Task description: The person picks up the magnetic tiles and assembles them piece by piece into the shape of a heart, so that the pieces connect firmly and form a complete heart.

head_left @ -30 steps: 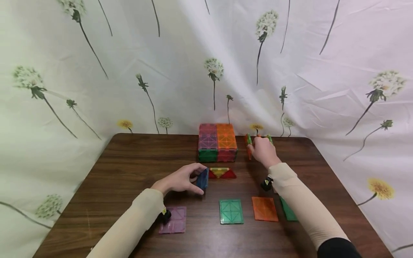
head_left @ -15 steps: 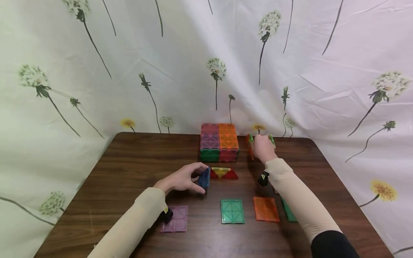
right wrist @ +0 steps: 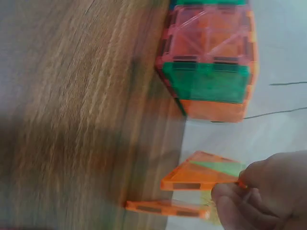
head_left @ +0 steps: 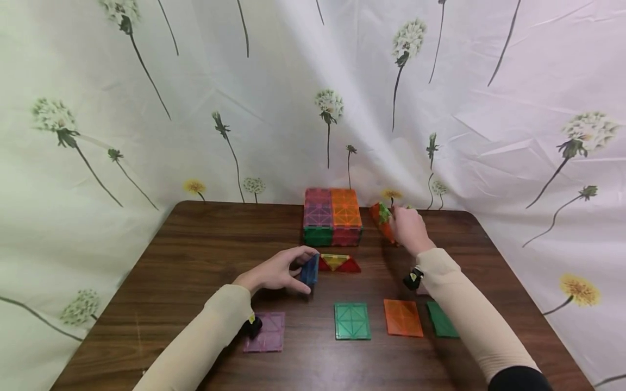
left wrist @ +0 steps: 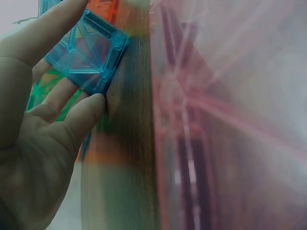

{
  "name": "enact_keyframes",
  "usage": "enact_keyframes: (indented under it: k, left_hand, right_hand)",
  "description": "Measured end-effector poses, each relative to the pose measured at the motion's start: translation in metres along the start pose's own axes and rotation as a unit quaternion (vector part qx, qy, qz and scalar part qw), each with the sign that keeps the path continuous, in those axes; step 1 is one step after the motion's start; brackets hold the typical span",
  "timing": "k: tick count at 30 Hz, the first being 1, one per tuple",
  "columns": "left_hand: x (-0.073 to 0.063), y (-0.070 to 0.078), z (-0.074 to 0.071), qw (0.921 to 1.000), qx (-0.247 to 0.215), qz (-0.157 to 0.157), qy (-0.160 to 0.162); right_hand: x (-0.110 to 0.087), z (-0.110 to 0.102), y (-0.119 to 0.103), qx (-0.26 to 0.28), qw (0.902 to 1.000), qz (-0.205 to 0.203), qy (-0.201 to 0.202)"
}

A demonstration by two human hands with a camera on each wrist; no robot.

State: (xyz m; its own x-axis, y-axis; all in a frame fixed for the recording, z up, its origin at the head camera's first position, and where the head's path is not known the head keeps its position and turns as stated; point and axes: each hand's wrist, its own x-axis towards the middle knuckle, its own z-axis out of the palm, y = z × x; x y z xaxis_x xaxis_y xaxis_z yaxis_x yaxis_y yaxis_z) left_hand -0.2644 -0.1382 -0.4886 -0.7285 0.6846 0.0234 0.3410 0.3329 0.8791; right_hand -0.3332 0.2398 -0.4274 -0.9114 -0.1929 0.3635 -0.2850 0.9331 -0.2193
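Note:
Near the table's middle my left hand [head_left: 279, 270] holds a blue square magnetic tile [head_left: 309, 270] on edge, fingers behind and thumb in front. In the left wrist view that clear blue tile [left wrist: 88, 55] shows between the fingers. It stands at the left end of a low row of red and yellow triangle tiles [head_left: 337, 263]. Toward the back right my right hand [head_left: 411, 229] pinches an orange triangle magnetic tile [right wrist: 199, 173] at one corner. Another orange tile [right wrist: 165, 209] stands close beside it in the right wrist view.
A box of magnetic tiles [head_left: 332, 217], purple and orange on top, stands at the back. Flat tiles lie in front: purple [head_left: 271, 331], light green [head_left: 352, 321], orange [head_left: 403, 317] and dark green [head_left: 442, 319], partly under the right forearm. A flowered cloth [head_left: 274, 108] hangs behind.
My right hand has shifted a little right and toward me, and an orange tile beside it has turned from nearly straight to slanting. My left hand and the blue tile have stayed put.

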Motion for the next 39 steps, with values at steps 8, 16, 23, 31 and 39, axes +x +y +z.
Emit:
enact_keyframes:
  k: [8,16,23,31,39]
  left_hand:
    - [0.000,0.001,-0.001,1.0000,0.003,-0.001,0.003]
    - [-0.001,0.002,0.000,0.9999,0.007,0.005,0.007]
    - [0.000,0.003,0.000,0.9999,0.003,0.000,0.016]
    - [0.003,0.003,-0.001,0.9996,0.011,0.005,0.025]
    - [0.003,0.004,0.001,0.9992,0.033,-0.007,0.023]
  right_hand:
    - [-0.025,-0.021,0.020,0.070,0.9890,-0.109,0.071]
    - [-0.051,-0.036,0.025,0.130,0.9673,-0.186,0.113]
    - [-0.063,-0.044,0.012,0.192,0.9284,-0.306,0.089]
    - [-0.072,-0.037,-0.010,0.215,0.9044,-0.366,-0.042]
    - [-0.077,-0.015,-0.025,0.192,0.9057,-0.348,-0.148]
